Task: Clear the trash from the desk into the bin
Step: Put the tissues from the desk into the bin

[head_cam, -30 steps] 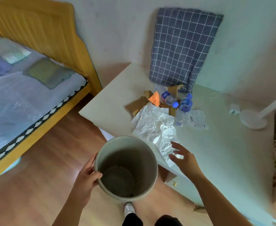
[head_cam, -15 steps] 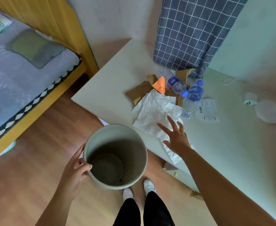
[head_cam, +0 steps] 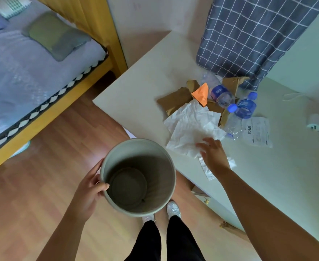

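The crumpled white paper (head_cam: 190, 129) is lying on the near part of the desk (head_cam: 268, 176), the nearest piece of a trash pile that is spreading away toward the far right: torn brown cardboard (head_cam: 175, 101) and an orange scrap (head_cam: 201, 94) beyond it, two blue-capped plastic bottles (head_cam: 244, 108) to the right of those, and a printed slip (head_cam: 257, 131) lying flat beside the bottles. The right hand (head_cam: 214, 157) is resting on the paper's near right corner, palm down, with its fingers (head_cam: 203, 145) loosely spread and curling onto the sheet; it is touching the paper but is not gripping anything yet, as far as can be told. The sheet is stretching from those fingers away to the far left, so its long axis is running diagonally, roughly toward the desk's near left edge. Just below and to the left of that edge, the left hand (head_cam: 89, 193) is holding the grey bin (head_cam: 138, 177) by its rim, thumb hooked inside, mouth open upward and nothing visible inside. The right hand is clearly the nearer one to the trash, and the bin is sitting to the left of the paper, so a gather-and-sweep leftward toward the edge looks like the natural next move. A checked grey cloth (head_cam: 252, 34) is hanging at the far side of the desk.
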